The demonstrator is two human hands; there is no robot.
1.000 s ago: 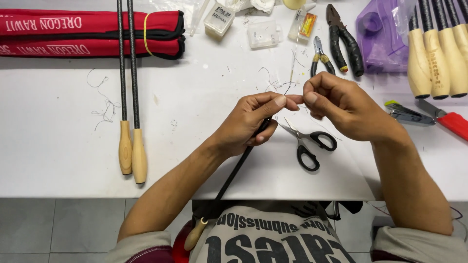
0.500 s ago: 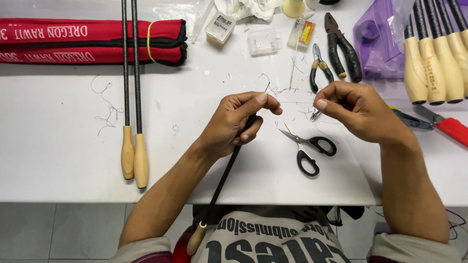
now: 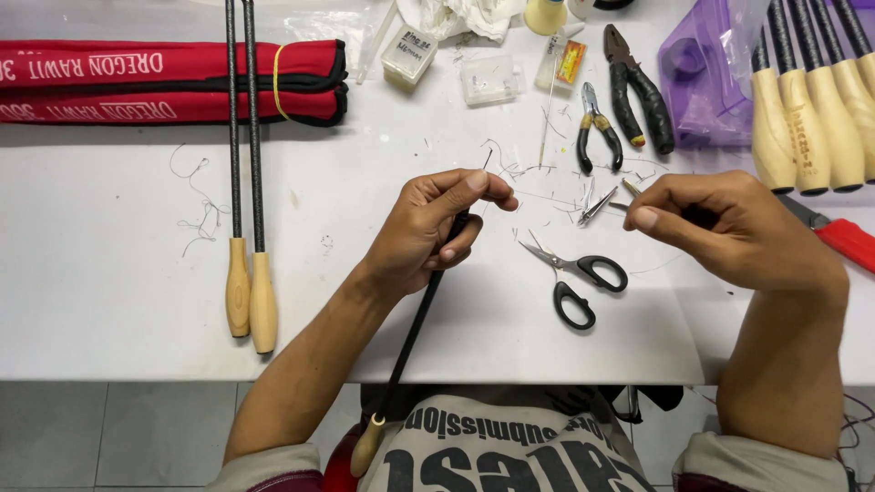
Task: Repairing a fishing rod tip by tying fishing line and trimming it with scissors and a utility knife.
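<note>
- While the left hand (image 3: 428,232) pinches the tip of a black rod (image 3: 415,333) between thumb and forefinger, its wooden butt hangs past the near edge of the white table (image 3: 109,292), toward the lap.
- Right hand (image 3: 729,228): fingers pressed together on a fine thread, barely visible.
- Scissors (image 3: 576,273): lying between the hands, touching neither.
- Two spare rods (image 3: 251,273): well left, handles near the table edge.
- Open tabletop: between the spare rods and the left forearm.
</note>
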